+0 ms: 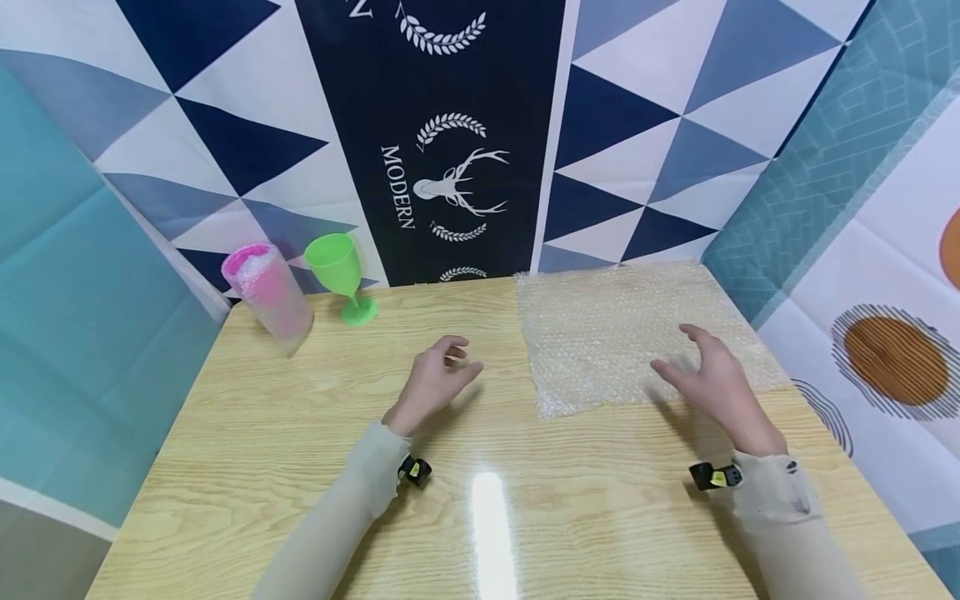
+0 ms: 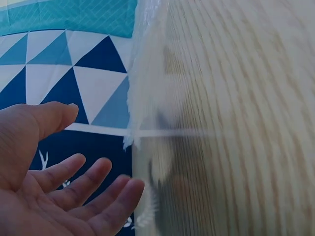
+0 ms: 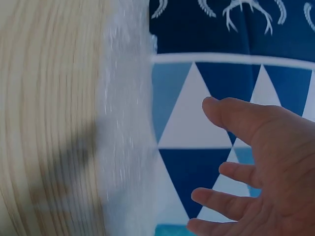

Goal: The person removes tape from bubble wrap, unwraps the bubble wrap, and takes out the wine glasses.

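A sheet of bubble wrap [image 1: 600, 342] lies flat on the back right of the wooden table [image 1: 300, 467]. My right hand [image 1: 712, 387] hovers over its front right part, fingers spread and holding nothing; the right wrist view shows the same hand [image 3: 261, 167] with the wrap [image 3: 128, 123] beyond it. To the left of the wrap, my left hand [image 1: 438, 379] is raised above the bare wood. Its fingers are loosely bent and grip nothing, as the left wrist view of the hand [image 2: 74, 182] also shows.
At the back left stands a green plastic goblet [image 1: 335, 267]. Beside it is a clear cup with a pink rim [image 1: 266, 292], whitish crumpled material inside. Patterned cloth [image 1: 465, 167] hangs behind the table, and more cloth [image 1: 82, 317] hangs at the sides.
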### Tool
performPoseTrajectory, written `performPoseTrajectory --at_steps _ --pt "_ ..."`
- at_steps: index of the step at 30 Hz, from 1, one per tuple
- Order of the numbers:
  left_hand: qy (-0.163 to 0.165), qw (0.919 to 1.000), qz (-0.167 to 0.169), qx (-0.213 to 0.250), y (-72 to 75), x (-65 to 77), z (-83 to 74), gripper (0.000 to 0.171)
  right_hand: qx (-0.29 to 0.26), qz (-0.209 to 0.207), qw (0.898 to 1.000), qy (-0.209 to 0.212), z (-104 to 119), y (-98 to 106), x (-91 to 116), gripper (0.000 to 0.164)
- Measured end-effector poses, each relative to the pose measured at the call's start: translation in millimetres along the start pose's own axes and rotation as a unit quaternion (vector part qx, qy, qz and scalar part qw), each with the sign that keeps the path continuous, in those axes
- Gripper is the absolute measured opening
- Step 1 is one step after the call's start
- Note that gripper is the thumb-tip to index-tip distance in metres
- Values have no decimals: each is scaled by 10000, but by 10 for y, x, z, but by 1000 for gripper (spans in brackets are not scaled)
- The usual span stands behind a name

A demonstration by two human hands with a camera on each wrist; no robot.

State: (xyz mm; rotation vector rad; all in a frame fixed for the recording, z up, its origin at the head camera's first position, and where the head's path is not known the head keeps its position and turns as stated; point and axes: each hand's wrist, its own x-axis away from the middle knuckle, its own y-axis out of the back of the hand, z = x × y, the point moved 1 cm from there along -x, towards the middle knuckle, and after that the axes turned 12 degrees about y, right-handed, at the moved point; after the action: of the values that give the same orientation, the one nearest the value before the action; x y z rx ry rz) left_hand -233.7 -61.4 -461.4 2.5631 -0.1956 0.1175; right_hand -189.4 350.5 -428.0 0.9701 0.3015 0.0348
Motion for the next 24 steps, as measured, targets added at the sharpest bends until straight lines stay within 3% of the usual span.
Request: performPoseTrajectory --at_steps 11,20,24 --pt "-29 9961 -487 -733 164 161 91 73 -174 -100 9987 468 400 -324 -36 89" --pt "63 9896 -719 -1247 293 352 223 83 77 -1 9968 796 632 -515 -57 90" --pt "-41 9839 -897 -1543 343 410 292 87 243 40 9952 951 720 -602 -77 89"
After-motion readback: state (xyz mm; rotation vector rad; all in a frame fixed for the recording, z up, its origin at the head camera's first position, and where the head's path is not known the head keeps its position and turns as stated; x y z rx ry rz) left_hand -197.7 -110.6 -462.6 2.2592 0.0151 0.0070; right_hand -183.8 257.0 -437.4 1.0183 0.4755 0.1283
